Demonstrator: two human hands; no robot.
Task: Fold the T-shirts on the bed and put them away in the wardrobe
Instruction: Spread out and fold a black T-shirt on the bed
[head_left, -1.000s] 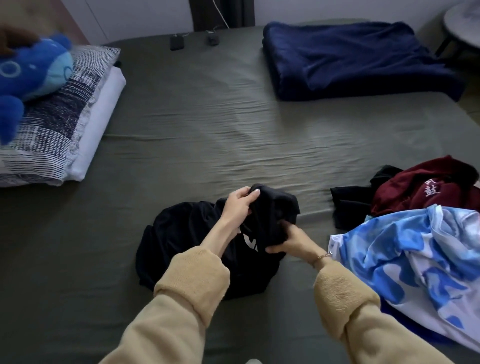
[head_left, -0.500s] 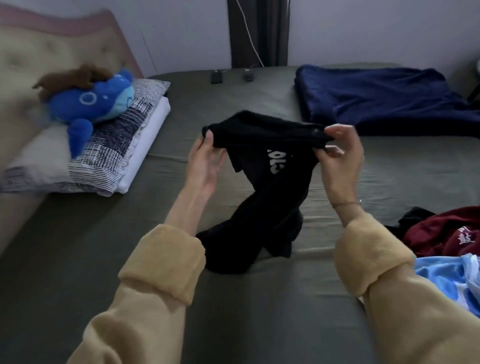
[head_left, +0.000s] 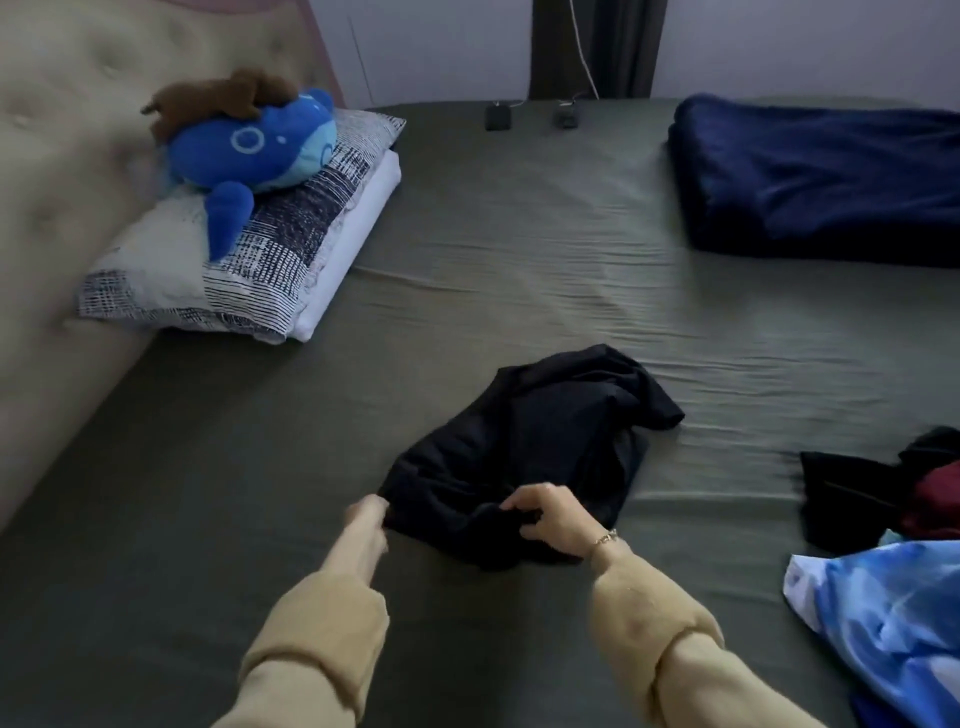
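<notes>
**Black T-shirt pinned at its near edge**

At the bed's (head_left: 467, 270) far-left corner, a blue plush toy (head_left: 249, 150) lies on stacked pillows (head_left: 291, 249). Near the middle of the near edge, the left hand (head_left: 366, 519) pinches the left corner of the crumpled black T-shirt (head_left: 535, 447), its grip clamped on the cloth. The right hand (head_left: 550, 519) (a bracelet at the wrist) curls its fingers round the shirt's near hem. At the right edge lies a heap of clothes (head_left: 893, 587); a navy blanket (head_left: 821, 176) fills the far-right corner.
</notes>
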